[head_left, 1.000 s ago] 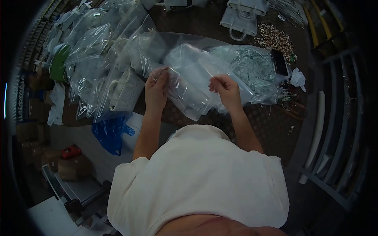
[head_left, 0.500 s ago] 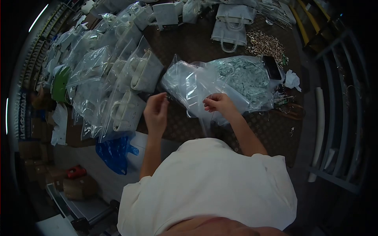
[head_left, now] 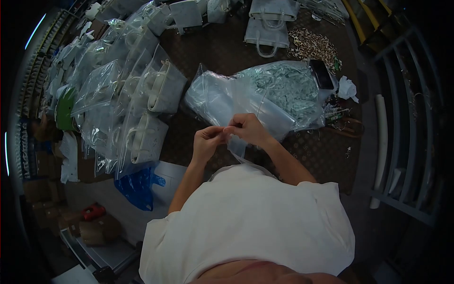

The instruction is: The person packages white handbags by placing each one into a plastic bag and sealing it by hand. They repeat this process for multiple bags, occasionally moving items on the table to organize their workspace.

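My left hand (head_left: 208, 142) and my right hand (head_left: 247, 129) meet in front of my chest, fingers pinched together. What is between the fingertips is too small to make out. A narrow strip of clear plastic (head_left: 238, 146) hangs just below them. Beyond my hands lie flat clear plastic bags (head_left: 213, 97) on the dark patterned table (head_left: 189, 47). Against them on the right rests a large clear bag of pale green packets (head_left: 288, 90), with a black phone (head_left: 321, 75) on its far right corner.
White handbags in clear plastic (head_left: 163, 87) crowd the left side. Two pale handbags (head_left: 267, 35) and a heap of small metal parts (head_left: 314, 49) lie at the back. Crumpled white paper (head_left: 347, 89) is at right, a blue bag (head_left: 137, 187) at lower left.
My left hand has moved right and my right hand slightly left, so their fingertips now meet. The view has shifted a little, with the table's things appearing slightly further left.
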### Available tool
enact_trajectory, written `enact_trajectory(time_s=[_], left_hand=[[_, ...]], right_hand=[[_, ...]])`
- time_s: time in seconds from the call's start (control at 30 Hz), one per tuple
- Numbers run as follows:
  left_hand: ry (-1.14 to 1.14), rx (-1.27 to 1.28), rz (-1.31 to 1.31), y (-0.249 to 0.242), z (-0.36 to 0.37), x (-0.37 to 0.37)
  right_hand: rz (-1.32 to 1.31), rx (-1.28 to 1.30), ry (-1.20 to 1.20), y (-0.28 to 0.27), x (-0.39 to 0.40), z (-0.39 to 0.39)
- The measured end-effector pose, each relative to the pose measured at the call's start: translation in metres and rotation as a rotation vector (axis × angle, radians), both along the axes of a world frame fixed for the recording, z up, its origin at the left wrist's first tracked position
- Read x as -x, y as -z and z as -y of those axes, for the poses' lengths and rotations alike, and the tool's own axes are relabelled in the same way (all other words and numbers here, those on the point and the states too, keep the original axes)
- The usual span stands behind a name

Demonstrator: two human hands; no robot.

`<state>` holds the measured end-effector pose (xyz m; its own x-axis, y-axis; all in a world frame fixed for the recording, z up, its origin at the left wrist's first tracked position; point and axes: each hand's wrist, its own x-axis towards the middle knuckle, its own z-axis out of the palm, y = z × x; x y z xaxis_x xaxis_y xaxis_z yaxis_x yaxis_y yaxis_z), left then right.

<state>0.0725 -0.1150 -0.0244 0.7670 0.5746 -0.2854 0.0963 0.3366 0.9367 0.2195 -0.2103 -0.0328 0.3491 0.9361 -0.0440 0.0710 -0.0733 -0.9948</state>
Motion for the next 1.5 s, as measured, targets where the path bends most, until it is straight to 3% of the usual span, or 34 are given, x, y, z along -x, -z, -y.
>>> enact_trajectory(time_s=[0.07,0.13,0.2,0.27,0.33,0.37,0.47,0.53,0.57,0.63,0.67,0.73,0.77,0.83,0.87,0.9,0.93,0.97,1.0,1.07,1.13,1.23,1.3,1.37,1.43,1.5], left_hand=[[-0.021,-0.057,-0.002,-0.003,-0.001,-0.003],[-0.048,-0.108,-0.010,0.000,-0.003,-0.004],[-0.058,-0.502,0.058,0.008,-0.016,-0.004],[-0.369,-0.632,-0.040,0.015,-0.062,0.007],[-0.661,-0.420,-0.086,-0.012,-0.098,0.022],[-0.672,-0.418,-0.096,-0.020,-0.100,0.019],[-0.658,-0.255,-0.007,-0.031,-0.086,0.009],[-0.442,-0.523,-0.031,-0.032,-0.060,-0.008],[-0.433,-0.520,-0.027,-0.029,-0.051,-0.012],[-0.237,-1.304,-0.130,-0.019,-0.036,-0.015],[-0.161,-1.376,-0.043,-0.010,-0.035,-0.014],[-0.076,-1.367,-0.086,-0.001,-0.034,-0.003],[0.006,-1.357,-0.136,0.001,-0.037,0.002],[-0.024,-1.431,-0.147,0.002,-0.051,0.006],[-0.058,-1.502,-0.167,0.002,-0.056,0.006],[-0.058,-1.497,-0.163,-0.002,-0.057,0.005],[-0.114,-1.133,-0.225,-0.010,-0.057,0.002],[-0.159,-0.768,-0.278,-0.015,-0.058,-0.002],[-0.156,-0.763,-0.275,-0.015,-0.059,-0.009],[-0.282,-0.444,0.022,-0.014,-0.064,-0.023],[-0.349,-0.330,0.005,-0.026,-0.070,-0.034],[-0.506,-0.179,0.104,-0.037,-0.105,-0.040],[-0.577,-0.133,0.215,-0.043,-0.132,-0.042],[-0.732,-0.291,0.227,-0.049,-0.147,-0.047],[-0.686,-0.370,0.117,-0.062,-0.144,-0.057],[-0.644,-0.454,0.016,-0.057,-0.138,-0.068]], right_hand=[[0.086,-0.064,0.004,0.000,0.002,-0.004],[0.337,-0.235,0.107,0.001,0.008,-0.007],[0.303,-0.206,0.087,-0.011,0.009,-0.005],[0.266,-0.178,0.058,-0.014,0.013,0.006],[0.297,-0.066,0.020,-0.013,0.012,0.020],[0.290,-0.065,0.007,-0.008,0.012,0.018],[0.506,0.047,0.198,0.005,0.012,0.003],[0.590,-0.226,0.602,-0.001,0.011,-0.022],[0.594,-0.221,0.610,-0.007,0.003,-0.028],[0.497,-0.094,0.574,-0.023,-0.013,-0.038],[0.501,-0.092,0.580,-0.022,-0.027,-0.043],[-0.062,0.016,0.653,-0.019,-0.057,-0.045],[-0.059,0.015,0.657,-0.018,-0.064,-0.041],[0.140,0.034,0.641,-0.008,-0.073,-0.037],[0.533,-0.009,0.647,0.008,-0.071,-0.035],[0.829,-0.077,0.679,-0.006,-0.062,-0.031],[1.128,-0.149,0.702,-0.024,-0.050,-0.028],[1.053,-0.319,0.499,-0.035,-0.040,-0.025],[0.965,-0.478,0.295,-0.042,-0.028,-0.022],[0.994,-0.452,-0.031,-0.053,-0.002,-0.022],[0.955,-0.280,-0.204,-0.012,0.007,-0.020],[0.857,-0.248,-0.327,0.011,0.003,-0.006],[0.743,-0.384,-0.206,0.004,0.001,-0.005],[0.623,-0.512,-0.085,-0.009,-0.017,-0.011],[0.590,-0.573,0.311,-0.022,-0.056,-0.024],[0.417,-0.285,0.581,-0.014,-0.114,-0.048]])
